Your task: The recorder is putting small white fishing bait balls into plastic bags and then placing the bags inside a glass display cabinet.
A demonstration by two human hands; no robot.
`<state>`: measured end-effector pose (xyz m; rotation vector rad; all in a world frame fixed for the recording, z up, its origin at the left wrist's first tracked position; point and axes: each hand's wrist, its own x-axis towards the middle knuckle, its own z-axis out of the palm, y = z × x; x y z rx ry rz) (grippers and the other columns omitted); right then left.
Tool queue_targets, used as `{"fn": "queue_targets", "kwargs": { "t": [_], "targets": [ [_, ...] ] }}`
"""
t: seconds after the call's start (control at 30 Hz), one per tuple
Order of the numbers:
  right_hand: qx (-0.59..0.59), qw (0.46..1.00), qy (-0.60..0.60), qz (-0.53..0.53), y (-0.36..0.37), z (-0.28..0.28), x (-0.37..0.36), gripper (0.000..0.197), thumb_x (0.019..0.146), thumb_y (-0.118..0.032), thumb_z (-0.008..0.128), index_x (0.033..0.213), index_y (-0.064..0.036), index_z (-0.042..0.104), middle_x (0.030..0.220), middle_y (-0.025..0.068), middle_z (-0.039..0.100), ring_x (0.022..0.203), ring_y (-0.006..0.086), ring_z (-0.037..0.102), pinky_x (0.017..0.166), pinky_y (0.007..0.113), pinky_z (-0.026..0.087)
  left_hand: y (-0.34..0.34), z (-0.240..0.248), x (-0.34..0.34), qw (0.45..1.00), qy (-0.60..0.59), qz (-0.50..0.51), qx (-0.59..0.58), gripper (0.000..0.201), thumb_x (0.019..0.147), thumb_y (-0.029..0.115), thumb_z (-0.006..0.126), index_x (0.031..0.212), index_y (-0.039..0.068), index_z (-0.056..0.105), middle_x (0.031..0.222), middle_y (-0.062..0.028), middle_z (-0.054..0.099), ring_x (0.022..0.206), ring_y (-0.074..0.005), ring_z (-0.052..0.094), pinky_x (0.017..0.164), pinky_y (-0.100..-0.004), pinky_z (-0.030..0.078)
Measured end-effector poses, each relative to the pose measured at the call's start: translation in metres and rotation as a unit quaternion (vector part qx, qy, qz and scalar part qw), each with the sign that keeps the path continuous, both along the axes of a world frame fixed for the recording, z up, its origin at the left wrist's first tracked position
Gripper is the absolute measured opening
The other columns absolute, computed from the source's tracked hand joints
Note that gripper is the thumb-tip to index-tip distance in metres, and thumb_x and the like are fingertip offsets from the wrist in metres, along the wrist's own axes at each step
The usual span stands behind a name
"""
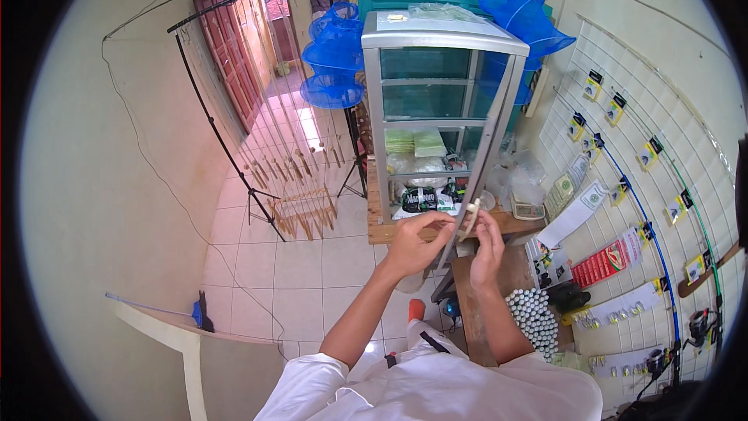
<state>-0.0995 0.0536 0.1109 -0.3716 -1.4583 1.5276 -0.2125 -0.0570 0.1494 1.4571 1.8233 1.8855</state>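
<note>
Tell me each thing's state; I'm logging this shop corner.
Small pale spool-like piece: held up between both hands.
Left hand: gripping the piece.
Right hand: pinching the piece.
Glass-and-metal display cabinet: upright, door swung open.
Brown wooden door: open.
Blue mesh nets: hanging.

Glass cabinet ahead (tiled floor leftward)

Short white sleeves, bare forearms, no gloves or rings.

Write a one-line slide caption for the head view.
Left hand and right hand hold a small pale flat spool before a glass-fronted metal cabinet.
</note>
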Motion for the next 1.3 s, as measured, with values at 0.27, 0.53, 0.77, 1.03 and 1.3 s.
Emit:
{"fn": "queue_targets", "kwargs": {
  "t": [0.27, 0.53, 0.77, 1.03, 1.3],
  "targets": [
    [0.026, 0.989, -0.045, 0.136, 0.003, 0.002, -0.069, 0.031, 0.101, -0.013, 0.046, 0.123, 0.0063, 0.059, 0.116, 0.0110, 0.064, 0.110, 0.0163, 0.057, 0.099, 0.030, 0.041, -0.001, -0.015, -0.061, 0.996, -0.002, 0.090, 0.012, 0.018, 0.083, 0.004, 0.074, 0.099, -0.002, 0.072, 0.088, -0.0090, 0.073, 0.081, -0.0137, 0.071, 0.074, -0.0260, 0.056],
    [0.036, 0.974, -0.081, 0.210, 0.022, 0.004, -0.139, 0.036, 0.101, -0.016, 0.048, 0.130, 0.0043, 0.055, 0.119, 0.0131, 0.063, 0.110, 0.0171, 0.058, 0.098, 0.031, 0.043, 0.016, -0.021, -0.123, 0.985, -0.033, 0.165, 0.033, 0.022, 0.079, 0.001, 0.077, 0.100, -0.003, 0.072, 0.096, -0.0129, 0.071, 0.086, -0.0168, 0.070, 0.073, -0.0284, 0.058],
    [0.038, 0.965, -0.086, 0.246, 0.042, 0.000, -0.179, 0.039, 0.101, -0.017, 0.052, 0.133, 0.0039, 0.053, 0.122, 0.0148, 0.063, 0.109, 0.0172, 0.059, 0.093, 0.030, 0.046, 0.035, -0.027, -0.159, 0.979, -0.098, 0.177, 0.035, 0.017, 0.085, 0.001, 0.073, 0.101, -0.004, 0.070, 0.098, -0.0092, 0.069, 0.089, -0.0144, 0.067, 0.077, -0.0276, 0.056],
    [0.077, 0.955, -0.111, 0.264, 0.048, 0.020, -0.187, 0.043, 0.100, -0.017, 0.053, 0.136, 0.0073, 0.049, 0.132, 0.0208, 0.056, 0.121, 0.0238, 0.056, 0.098, 0.034, 0.048, 0.044, -0.034, -0.175, 0.973, -0.129, 0.179, 0.067, 0.015, 0.087, 0.000, 0.071, 0.101, -0.001, 0.068, 0.097, -0.0063, 0.067, 0.091, -0.0128, 0.064, 0.077, -0.0271, 0.052],
    [0.158, 0.948, -0.152, 0.232, 0.045, 0.026, -0.169, 0.046, 0.098, -0.019, 0.057, 0.138, 0.0030, 0.048, 0.133, 0.0215, 0.055, 0.117, 0.0287, 0.059, 0.093, 0.036, 0.050, 0.034, -0.031, -0.162, 0.974, -0.099, 0.194, 0.058, 0.014, 0.088, 0.002, 0.070, 0.102, -0.001, 0.066, 0.098, -0.0063, 0.067, 0.092, -0.0133, 0.064, 0.077, -0.0276, 0.053]
  ]
}}
